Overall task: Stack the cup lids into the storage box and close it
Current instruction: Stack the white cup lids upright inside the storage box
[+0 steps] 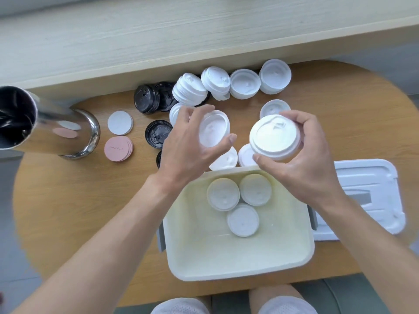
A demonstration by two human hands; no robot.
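Head view: our left hand (190, 141) grips 1 upturned white lid (214, 129), our right hand (301, 159) grips a lid stack (273, 137), both above the open box (240, 266) holding 3 stacks (242, 219).

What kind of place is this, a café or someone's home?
Probably a café or drinks counter: takeaway cup lids in white and black lie across a round wooden table, beside paper coasters and a steel canister.

We can't see most of one black lid (159, 159), it's tucked behind the left hand (188, 141). The steel canister (45, 125) runs off the left edge, and the pink coasters' (118, 148) lettering is too tiny to read.
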